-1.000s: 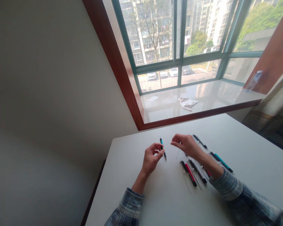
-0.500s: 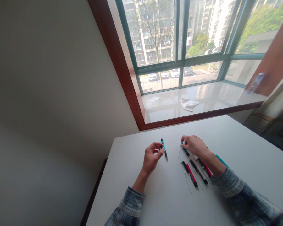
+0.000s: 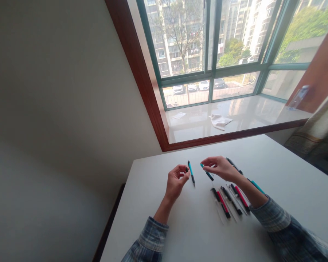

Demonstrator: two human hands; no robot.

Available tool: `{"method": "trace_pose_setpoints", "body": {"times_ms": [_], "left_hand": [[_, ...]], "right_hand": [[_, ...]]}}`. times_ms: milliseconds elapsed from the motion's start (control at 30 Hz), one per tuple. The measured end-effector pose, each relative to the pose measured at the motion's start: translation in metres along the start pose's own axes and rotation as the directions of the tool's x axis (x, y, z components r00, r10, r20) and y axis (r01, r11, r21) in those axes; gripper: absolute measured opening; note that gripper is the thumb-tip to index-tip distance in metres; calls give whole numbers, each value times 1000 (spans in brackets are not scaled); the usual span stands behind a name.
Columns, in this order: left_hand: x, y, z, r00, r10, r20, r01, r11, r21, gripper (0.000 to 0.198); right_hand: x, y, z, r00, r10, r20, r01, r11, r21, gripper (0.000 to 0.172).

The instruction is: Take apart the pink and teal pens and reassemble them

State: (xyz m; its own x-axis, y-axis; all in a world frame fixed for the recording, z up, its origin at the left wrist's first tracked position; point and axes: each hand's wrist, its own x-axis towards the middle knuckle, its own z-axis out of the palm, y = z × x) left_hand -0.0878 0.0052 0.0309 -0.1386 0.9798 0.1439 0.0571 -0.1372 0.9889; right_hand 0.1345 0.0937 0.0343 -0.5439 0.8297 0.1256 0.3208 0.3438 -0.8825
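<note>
My left hand (image 3: 177, 182) is closed in a pinch above the table, with a small black pen part (image 3: 187, 170) between thumb and fingertips. Just to its right lies a whole pen (image 3: 191, 173), blue in the middle with a black tip section. My right hand (image 3: 220, 168) pinches the upper end of a teal pen barrel (image 3: 209, 176), which slants down to a black lower part. Below that hand, red pen barrels (image 3: 222, 202), black pen parts and thin pale refills lie side by side in a slanting row.
A dark pen part (image 3: 234, 165) and a teal barrel (image 3: 257, 186) lie beyond and beside my right forearm on the white table (image 3: 142, 214). Behind the table is a window sill with a white cloth (image 3: 220, 122). A wall stands on the left.
My right hand has moved left with the teal pen barrel, toward my left hand. The thin refill seen under its fingertips no longer shows there. My left hand has stayed in place.
</note>
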Motion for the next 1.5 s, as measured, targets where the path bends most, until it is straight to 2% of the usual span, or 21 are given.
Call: {"method": "trace_pose_setpoints", "body": {"times_ms": [100,267,667,833,900,1067,1200,1333,1500], "left_hand": [[1,8,2,1000,2,-15,-3,998,-58,17],[3,16,5,999,21,-30,-23,997,-73,17],[4,11,7,999,40,3,-40,998,-44,17],[4,11,7,999,43,-13,-43,998,-38,16],[4,11,8,999,33,-14,-34,999,-37,16],[4,12,10,1000,-13,10,14,999,-45,19],[3,13,11,998,-48,34,50,996,-75,25],[3,14,12,997,-67,46,71,993,-94,28],[2,16,13,996,-72,53,78,989,-125,27]], "right_hand": [[-2,-11,16,997,-58,42,51,989,138,25],[-6,-22,32,990,-118,72,102,975,196,23],[-6,-18,36,991,-117,72,99,973,210,20],[-7,-19,35,993,-116,-16,116,958,261,9],[-9,-22,34,991,-123,-59,133,967,216,3],[-15,-31,35,978,-194,-82,196,981,13,11],[-16,-31,39,965,-256,-60,255,967,-21,26],[-15,-27,42,953,-281,-114,280,960,-28,21],[-16,-30,40,938,-296,-183,292,955,-48,28]]}}
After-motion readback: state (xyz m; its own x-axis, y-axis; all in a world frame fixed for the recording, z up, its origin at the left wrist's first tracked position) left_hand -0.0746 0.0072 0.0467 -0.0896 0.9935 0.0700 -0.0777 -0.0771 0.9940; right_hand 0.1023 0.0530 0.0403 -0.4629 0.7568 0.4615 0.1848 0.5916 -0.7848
